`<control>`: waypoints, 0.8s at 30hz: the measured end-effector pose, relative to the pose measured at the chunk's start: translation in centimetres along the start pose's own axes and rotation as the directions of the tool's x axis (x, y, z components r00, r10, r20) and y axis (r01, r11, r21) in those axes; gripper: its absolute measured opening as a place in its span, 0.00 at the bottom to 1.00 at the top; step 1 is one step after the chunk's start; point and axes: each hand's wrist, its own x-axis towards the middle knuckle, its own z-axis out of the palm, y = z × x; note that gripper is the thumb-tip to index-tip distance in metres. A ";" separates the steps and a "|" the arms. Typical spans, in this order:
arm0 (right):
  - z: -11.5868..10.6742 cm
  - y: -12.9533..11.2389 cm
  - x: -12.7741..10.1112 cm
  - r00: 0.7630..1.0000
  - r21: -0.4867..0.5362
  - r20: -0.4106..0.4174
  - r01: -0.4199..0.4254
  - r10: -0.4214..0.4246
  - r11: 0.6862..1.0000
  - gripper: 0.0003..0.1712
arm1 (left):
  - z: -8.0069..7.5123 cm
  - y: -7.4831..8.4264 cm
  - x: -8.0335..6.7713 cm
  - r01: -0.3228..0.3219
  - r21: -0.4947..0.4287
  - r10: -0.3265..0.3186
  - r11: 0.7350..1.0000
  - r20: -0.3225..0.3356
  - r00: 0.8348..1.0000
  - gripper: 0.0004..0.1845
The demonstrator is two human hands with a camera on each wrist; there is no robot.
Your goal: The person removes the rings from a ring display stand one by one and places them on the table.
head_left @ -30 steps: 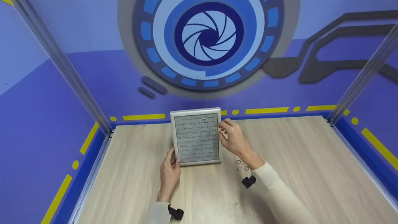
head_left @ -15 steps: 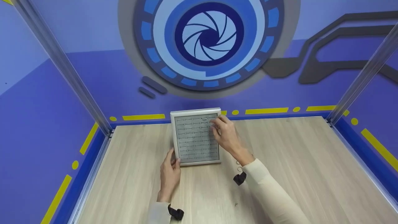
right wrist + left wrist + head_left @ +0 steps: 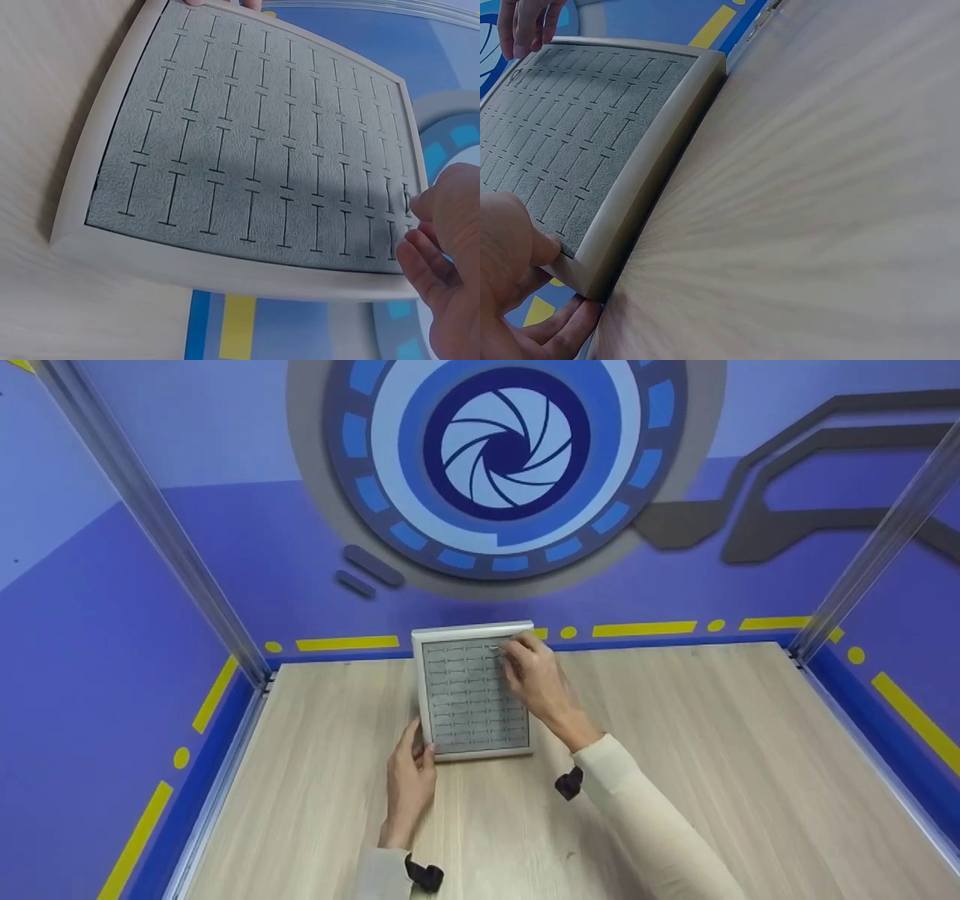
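One grey slotted ring tray [image 3: 474,696] in a pale frame lies flat at the far middle of the wooden table [image 3: 712,750]. The left hand [image 3: 411,780] grips its near left corner, thumb on top. The right hand [image 3: 534,679] rests curled fingertips [image 3: 420,206] on a far slot; whether they pinch anything cannot be told.

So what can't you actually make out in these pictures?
- What the right hand pinches at the tray's far corner: the fingers cover it in every view, and it is too small to tell from the head camera.
- The table just right of the tray: the right forearm hides it in the head view.
- The left hand: cut off by the picture's edge in the left wrist view.
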 end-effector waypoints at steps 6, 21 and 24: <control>0.9 -0.3 0.6 1.000 -0.022 -0.010 -0.011 0.011 1.000 0.06 | -0.1 0.0 0.0 -0.002 0.005 0.002 1.000 -0.001 1.000 0.33; 1.7 -0.9 1.0 0.998 -0.101 -0.005 -0.069 0.069 0.992 0.04 | -0.2 0.1 -0.1 0.018 0.006 -0.018 1.000 0.012 1.000 0.32; 1.7 -0.8 1.0 0.998 -0.107 -0.006 -0.056 0.055 0.993 0.04 | -0.1 0.0 -0.1 0.015 -0.001 -0.015 1.000 0.012 1.000 0.32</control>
